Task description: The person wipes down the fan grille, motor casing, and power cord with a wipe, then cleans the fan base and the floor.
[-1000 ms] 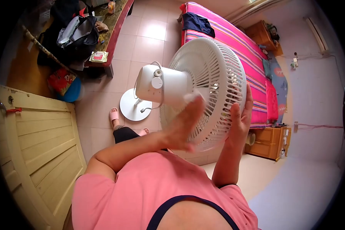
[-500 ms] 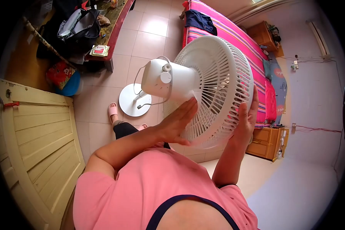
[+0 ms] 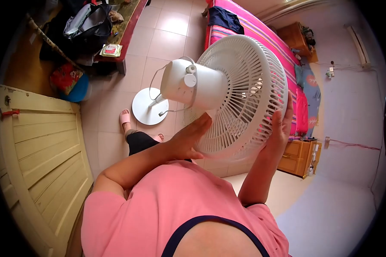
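A white fan (image 3: 193, 85) is tilted in front of me, its round slatted guard (image 3: 244, 94) facing right. Its short pole ends in a round white base (image 3: 146, 115) at the lower left. My right hand (image 3: 280, 126) grips the rim of the guard from the right, thumb on the near side and fingers behind. Against the lower left of the guard lies my left hand (image 3: 188, 139), fingers stretched out and thumb apart. Something pale shows by its fingertips, too unclear to name. A grey power cord (image 3: 153, 83) loops around the motor housing, its plug hanging near the pole.
A yellow wooden door (image 3: 47, 158) stands at left. A table (image 3: 126, 38) holds a black bag (image 3: 94, 28) and a pack of wipes (image 3: 111, 50). Beyond the fan is a bed with a pink striped cover (image 3: 261, 28); a wooden cabinet (image 3: 298, 156) stands at right.
The fan head has shifted slightly up and to the right. My left hand has slid down and left along the guard, away from the motor housing. My right hand keeps its grip on the rim.
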Demonstrator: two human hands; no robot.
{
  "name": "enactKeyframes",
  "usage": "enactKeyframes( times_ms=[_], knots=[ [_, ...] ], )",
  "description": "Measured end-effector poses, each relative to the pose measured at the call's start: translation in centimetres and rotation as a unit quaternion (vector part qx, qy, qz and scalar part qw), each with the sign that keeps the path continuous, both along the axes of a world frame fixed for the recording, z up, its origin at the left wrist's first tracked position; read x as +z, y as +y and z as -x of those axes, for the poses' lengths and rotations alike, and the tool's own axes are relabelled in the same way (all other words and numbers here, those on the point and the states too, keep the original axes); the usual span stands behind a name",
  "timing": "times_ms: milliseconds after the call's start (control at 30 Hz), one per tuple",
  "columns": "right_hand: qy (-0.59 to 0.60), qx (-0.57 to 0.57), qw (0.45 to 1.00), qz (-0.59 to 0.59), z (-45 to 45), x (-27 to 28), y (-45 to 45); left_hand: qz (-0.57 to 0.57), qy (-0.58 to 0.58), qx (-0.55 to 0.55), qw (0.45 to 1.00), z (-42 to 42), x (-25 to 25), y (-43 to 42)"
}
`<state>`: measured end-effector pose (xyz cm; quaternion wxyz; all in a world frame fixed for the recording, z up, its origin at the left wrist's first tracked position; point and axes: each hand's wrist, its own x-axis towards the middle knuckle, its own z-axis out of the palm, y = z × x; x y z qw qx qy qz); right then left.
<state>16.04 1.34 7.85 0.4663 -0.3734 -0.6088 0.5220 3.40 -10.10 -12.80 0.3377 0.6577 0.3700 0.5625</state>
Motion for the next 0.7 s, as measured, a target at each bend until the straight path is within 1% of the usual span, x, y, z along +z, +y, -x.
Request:
enactKeyframes(
  times_ms=[33, 67, 133, 167, 200, 233, 267, 333, 367, 400, 467, 500, 567, 600, 633, 700],
  knots=[
    [0.011, -0.001, 1.0, 0.0, -0.1, -0.2, 0.1, 0.031, -0.012, -0.002, 0.999, 0.0, -0.5, -0.4],
    [0.008, -0.005, 1.0, 0.004, -0.2, -0.2, 0.0, 0.035, -0.016, -0.006, 0.999, -0.5, -0.8, -0.7],
    [0.018, 0.012, 1.0, -0.004, -0.1, -0.1, 0.1, -0.043, 0.022, -0.003, 0.999, -1.0, 0.7, -0.6],
    [0.017, 0.011, 1.0, -0.004, 0.0, -0.1, 0.2, -0.044, 0.02, -0.004, 0.999, -1.3, 1.9, -0.5],
    [0.013, 0.009, 1.0, -0.003, -0.1, 0.0, 0.0, -0.115, 0.032, -0.058, 0.991, -1.6, 4.2, -0.6],
    [0.01, 0.01, 1.0, -0.003, 0.0, 0.0, 0.0, -0.186, 0.044, -0.11, 0.975, -1.6, 5.6, -0.8],
    [0.008, 0.01, 1.0, -0.001, 0.1, -0.1, 0.0, -0.185, 0.042, -0.109, 0.976, -1.7, 5.7, -1.2],
    [-0.021, 0.028, 0.999, -0.025, 0.0, 0.0, 0.1, -0.175, 0.128, -0.07, 0.974, -2.1, 6.4, -1.8],
    [-0.02, 0.029, 0.999, -0.027, 0.0, -0.1, 0.1, -0.088, 0.137, -0.11, 0.981, -1.7, 6.8, -1.5],
    [-0.015, 0.019, 0.999, -0.026, 0.0, -0.2, 0.0, -0.091, 0.14, -0.109, 0.98, -1.6, 6.4, -1.3],
    [-0.011, 0.006, 1.0, -0.024, 0.0, -0.2, 0.0, -0.059, 0.091, 0.002, 0.994, -2.0, 4.9, -1.0],
    [-0.015, 0.005, 0.999, -0.027, 0.0, -0.1, 0.1, -0.06, 0.091, 0.0, 0.994, -2.3, 4.1, 0.0],
    [-0.019, 0.001, 0.999, -0.032, -0.1, 0.0, 0.0, -0.142, 0.087, 0.114, 0.979, -2.3, 3.0, 2.7],
    [-0.007, 0.007, 1.0, -0.014, -0.1, 0.1, 0.0, -0.143, 0.087, 0.113, 0.979, -1.7, 2.9, 3.1],
    [0.006, 0.015, 1.0, 0.004, -0.1, 0.2, 0.1, -0.12, 0.087, 0.112, 0.983, -0.9, 2.6, 3.2],
    [0.004, 0.012, 1.0, 0.001, 0.0, 0.2, 0.3, -0.093, 0.086, 0.102, 0.987, -0.4, 1.2, 2.7]
  ],
)
